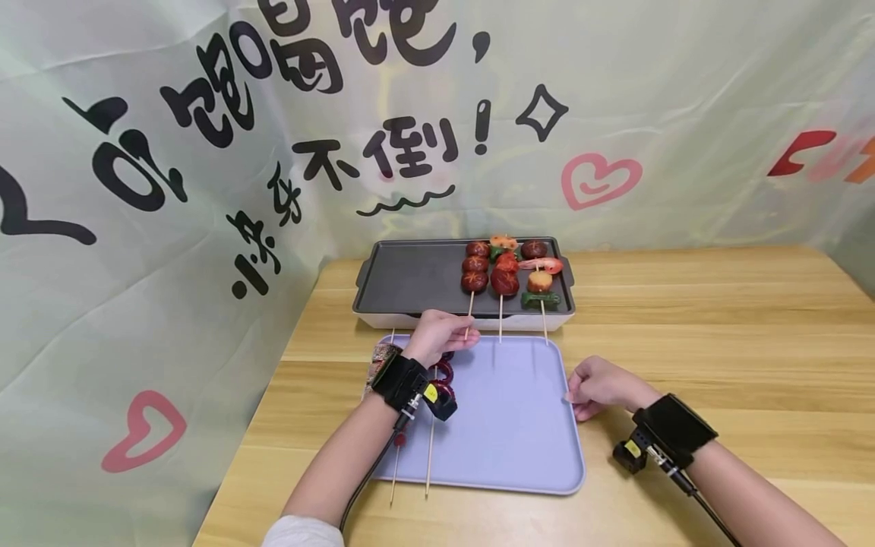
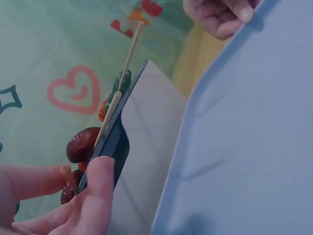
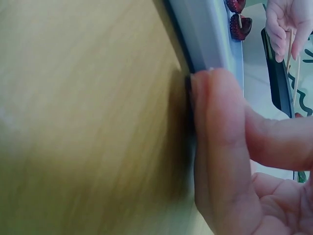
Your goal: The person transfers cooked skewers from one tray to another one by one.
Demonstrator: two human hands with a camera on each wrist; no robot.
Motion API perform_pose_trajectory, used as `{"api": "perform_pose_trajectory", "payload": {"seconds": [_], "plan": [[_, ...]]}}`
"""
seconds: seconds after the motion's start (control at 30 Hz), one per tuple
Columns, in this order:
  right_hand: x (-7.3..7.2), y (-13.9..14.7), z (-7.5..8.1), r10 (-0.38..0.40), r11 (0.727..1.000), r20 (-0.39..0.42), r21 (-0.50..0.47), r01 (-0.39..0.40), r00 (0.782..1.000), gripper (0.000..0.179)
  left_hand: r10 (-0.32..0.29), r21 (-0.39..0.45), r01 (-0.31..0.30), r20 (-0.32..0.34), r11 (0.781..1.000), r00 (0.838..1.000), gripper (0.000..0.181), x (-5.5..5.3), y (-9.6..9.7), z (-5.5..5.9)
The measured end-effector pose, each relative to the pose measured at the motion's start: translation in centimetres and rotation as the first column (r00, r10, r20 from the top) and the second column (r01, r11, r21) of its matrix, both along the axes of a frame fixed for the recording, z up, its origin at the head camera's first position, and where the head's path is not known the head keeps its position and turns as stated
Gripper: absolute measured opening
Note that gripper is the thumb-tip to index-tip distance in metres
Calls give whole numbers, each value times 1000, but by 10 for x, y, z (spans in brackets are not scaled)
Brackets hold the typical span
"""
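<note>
My left hand (image 1: 435,338) pinches the bare end of a skewer of brown scored mushrooms (image 1: 475,266) between thumb and fingers. The mushrooms lie on the dark griddle (image 1: 410,277), left of two other skewers. In the left wrist view, the pinched stick end shows between the fingertips, with the griddle's edge close behind. At the right side of the lavender tray (image 1: 509,425), my right hand (image 1: 601,386) grips the rim, thumb on top and fingers curled. The right wrist view has those fingers (image 3: 222,127) close up against the tray's edge.
A red-food skewer (image 1: 504,282) and one with a shrimp (image 1: 547,265) and green pepper (image 1: 540,299) extend over the griddle's front edge. Skewers with dark red rings (image 1: 443,372) and a patterned brown piece (image 1: 380,357) lie on the tray's left, partly under my left forearm. Printed cloth (image 1: 478,205) stands behind.
</note>
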State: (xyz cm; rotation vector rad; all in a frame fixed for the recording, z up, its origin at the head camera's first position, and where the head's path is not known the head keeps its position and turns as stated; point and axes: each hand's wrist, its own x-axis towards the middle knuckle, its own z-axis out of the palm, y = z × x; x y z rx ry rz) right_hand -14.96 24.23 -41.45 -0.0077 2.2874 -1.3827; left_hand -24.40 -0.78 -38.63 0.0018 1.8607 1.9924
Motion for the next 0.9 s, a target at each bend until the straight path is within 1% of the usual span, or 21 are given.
{"api": "perform_pose_trajectory", "payload": {"seconds": [0.2,0.33,0.57,0.9], "plan": [[0,0,1,-5,1000,9,-6,5,1000,6,25,28,-25,6,999,1000,22,-3,3,-3],[-1,0,1,-3,1000,11,-5,3,1000,6,41,19,-42,27,999,999,21,-3,4,-4],[0,1,-1,3,1000,7,-7,-3,1000,6,47,9,-47,24,999,999,21,-4,5,-6],[0,1,-2,8,1000,-4,-1,-8,1000,6,82,-5,-81,44,997,996,20,-3,7,-6]]}}
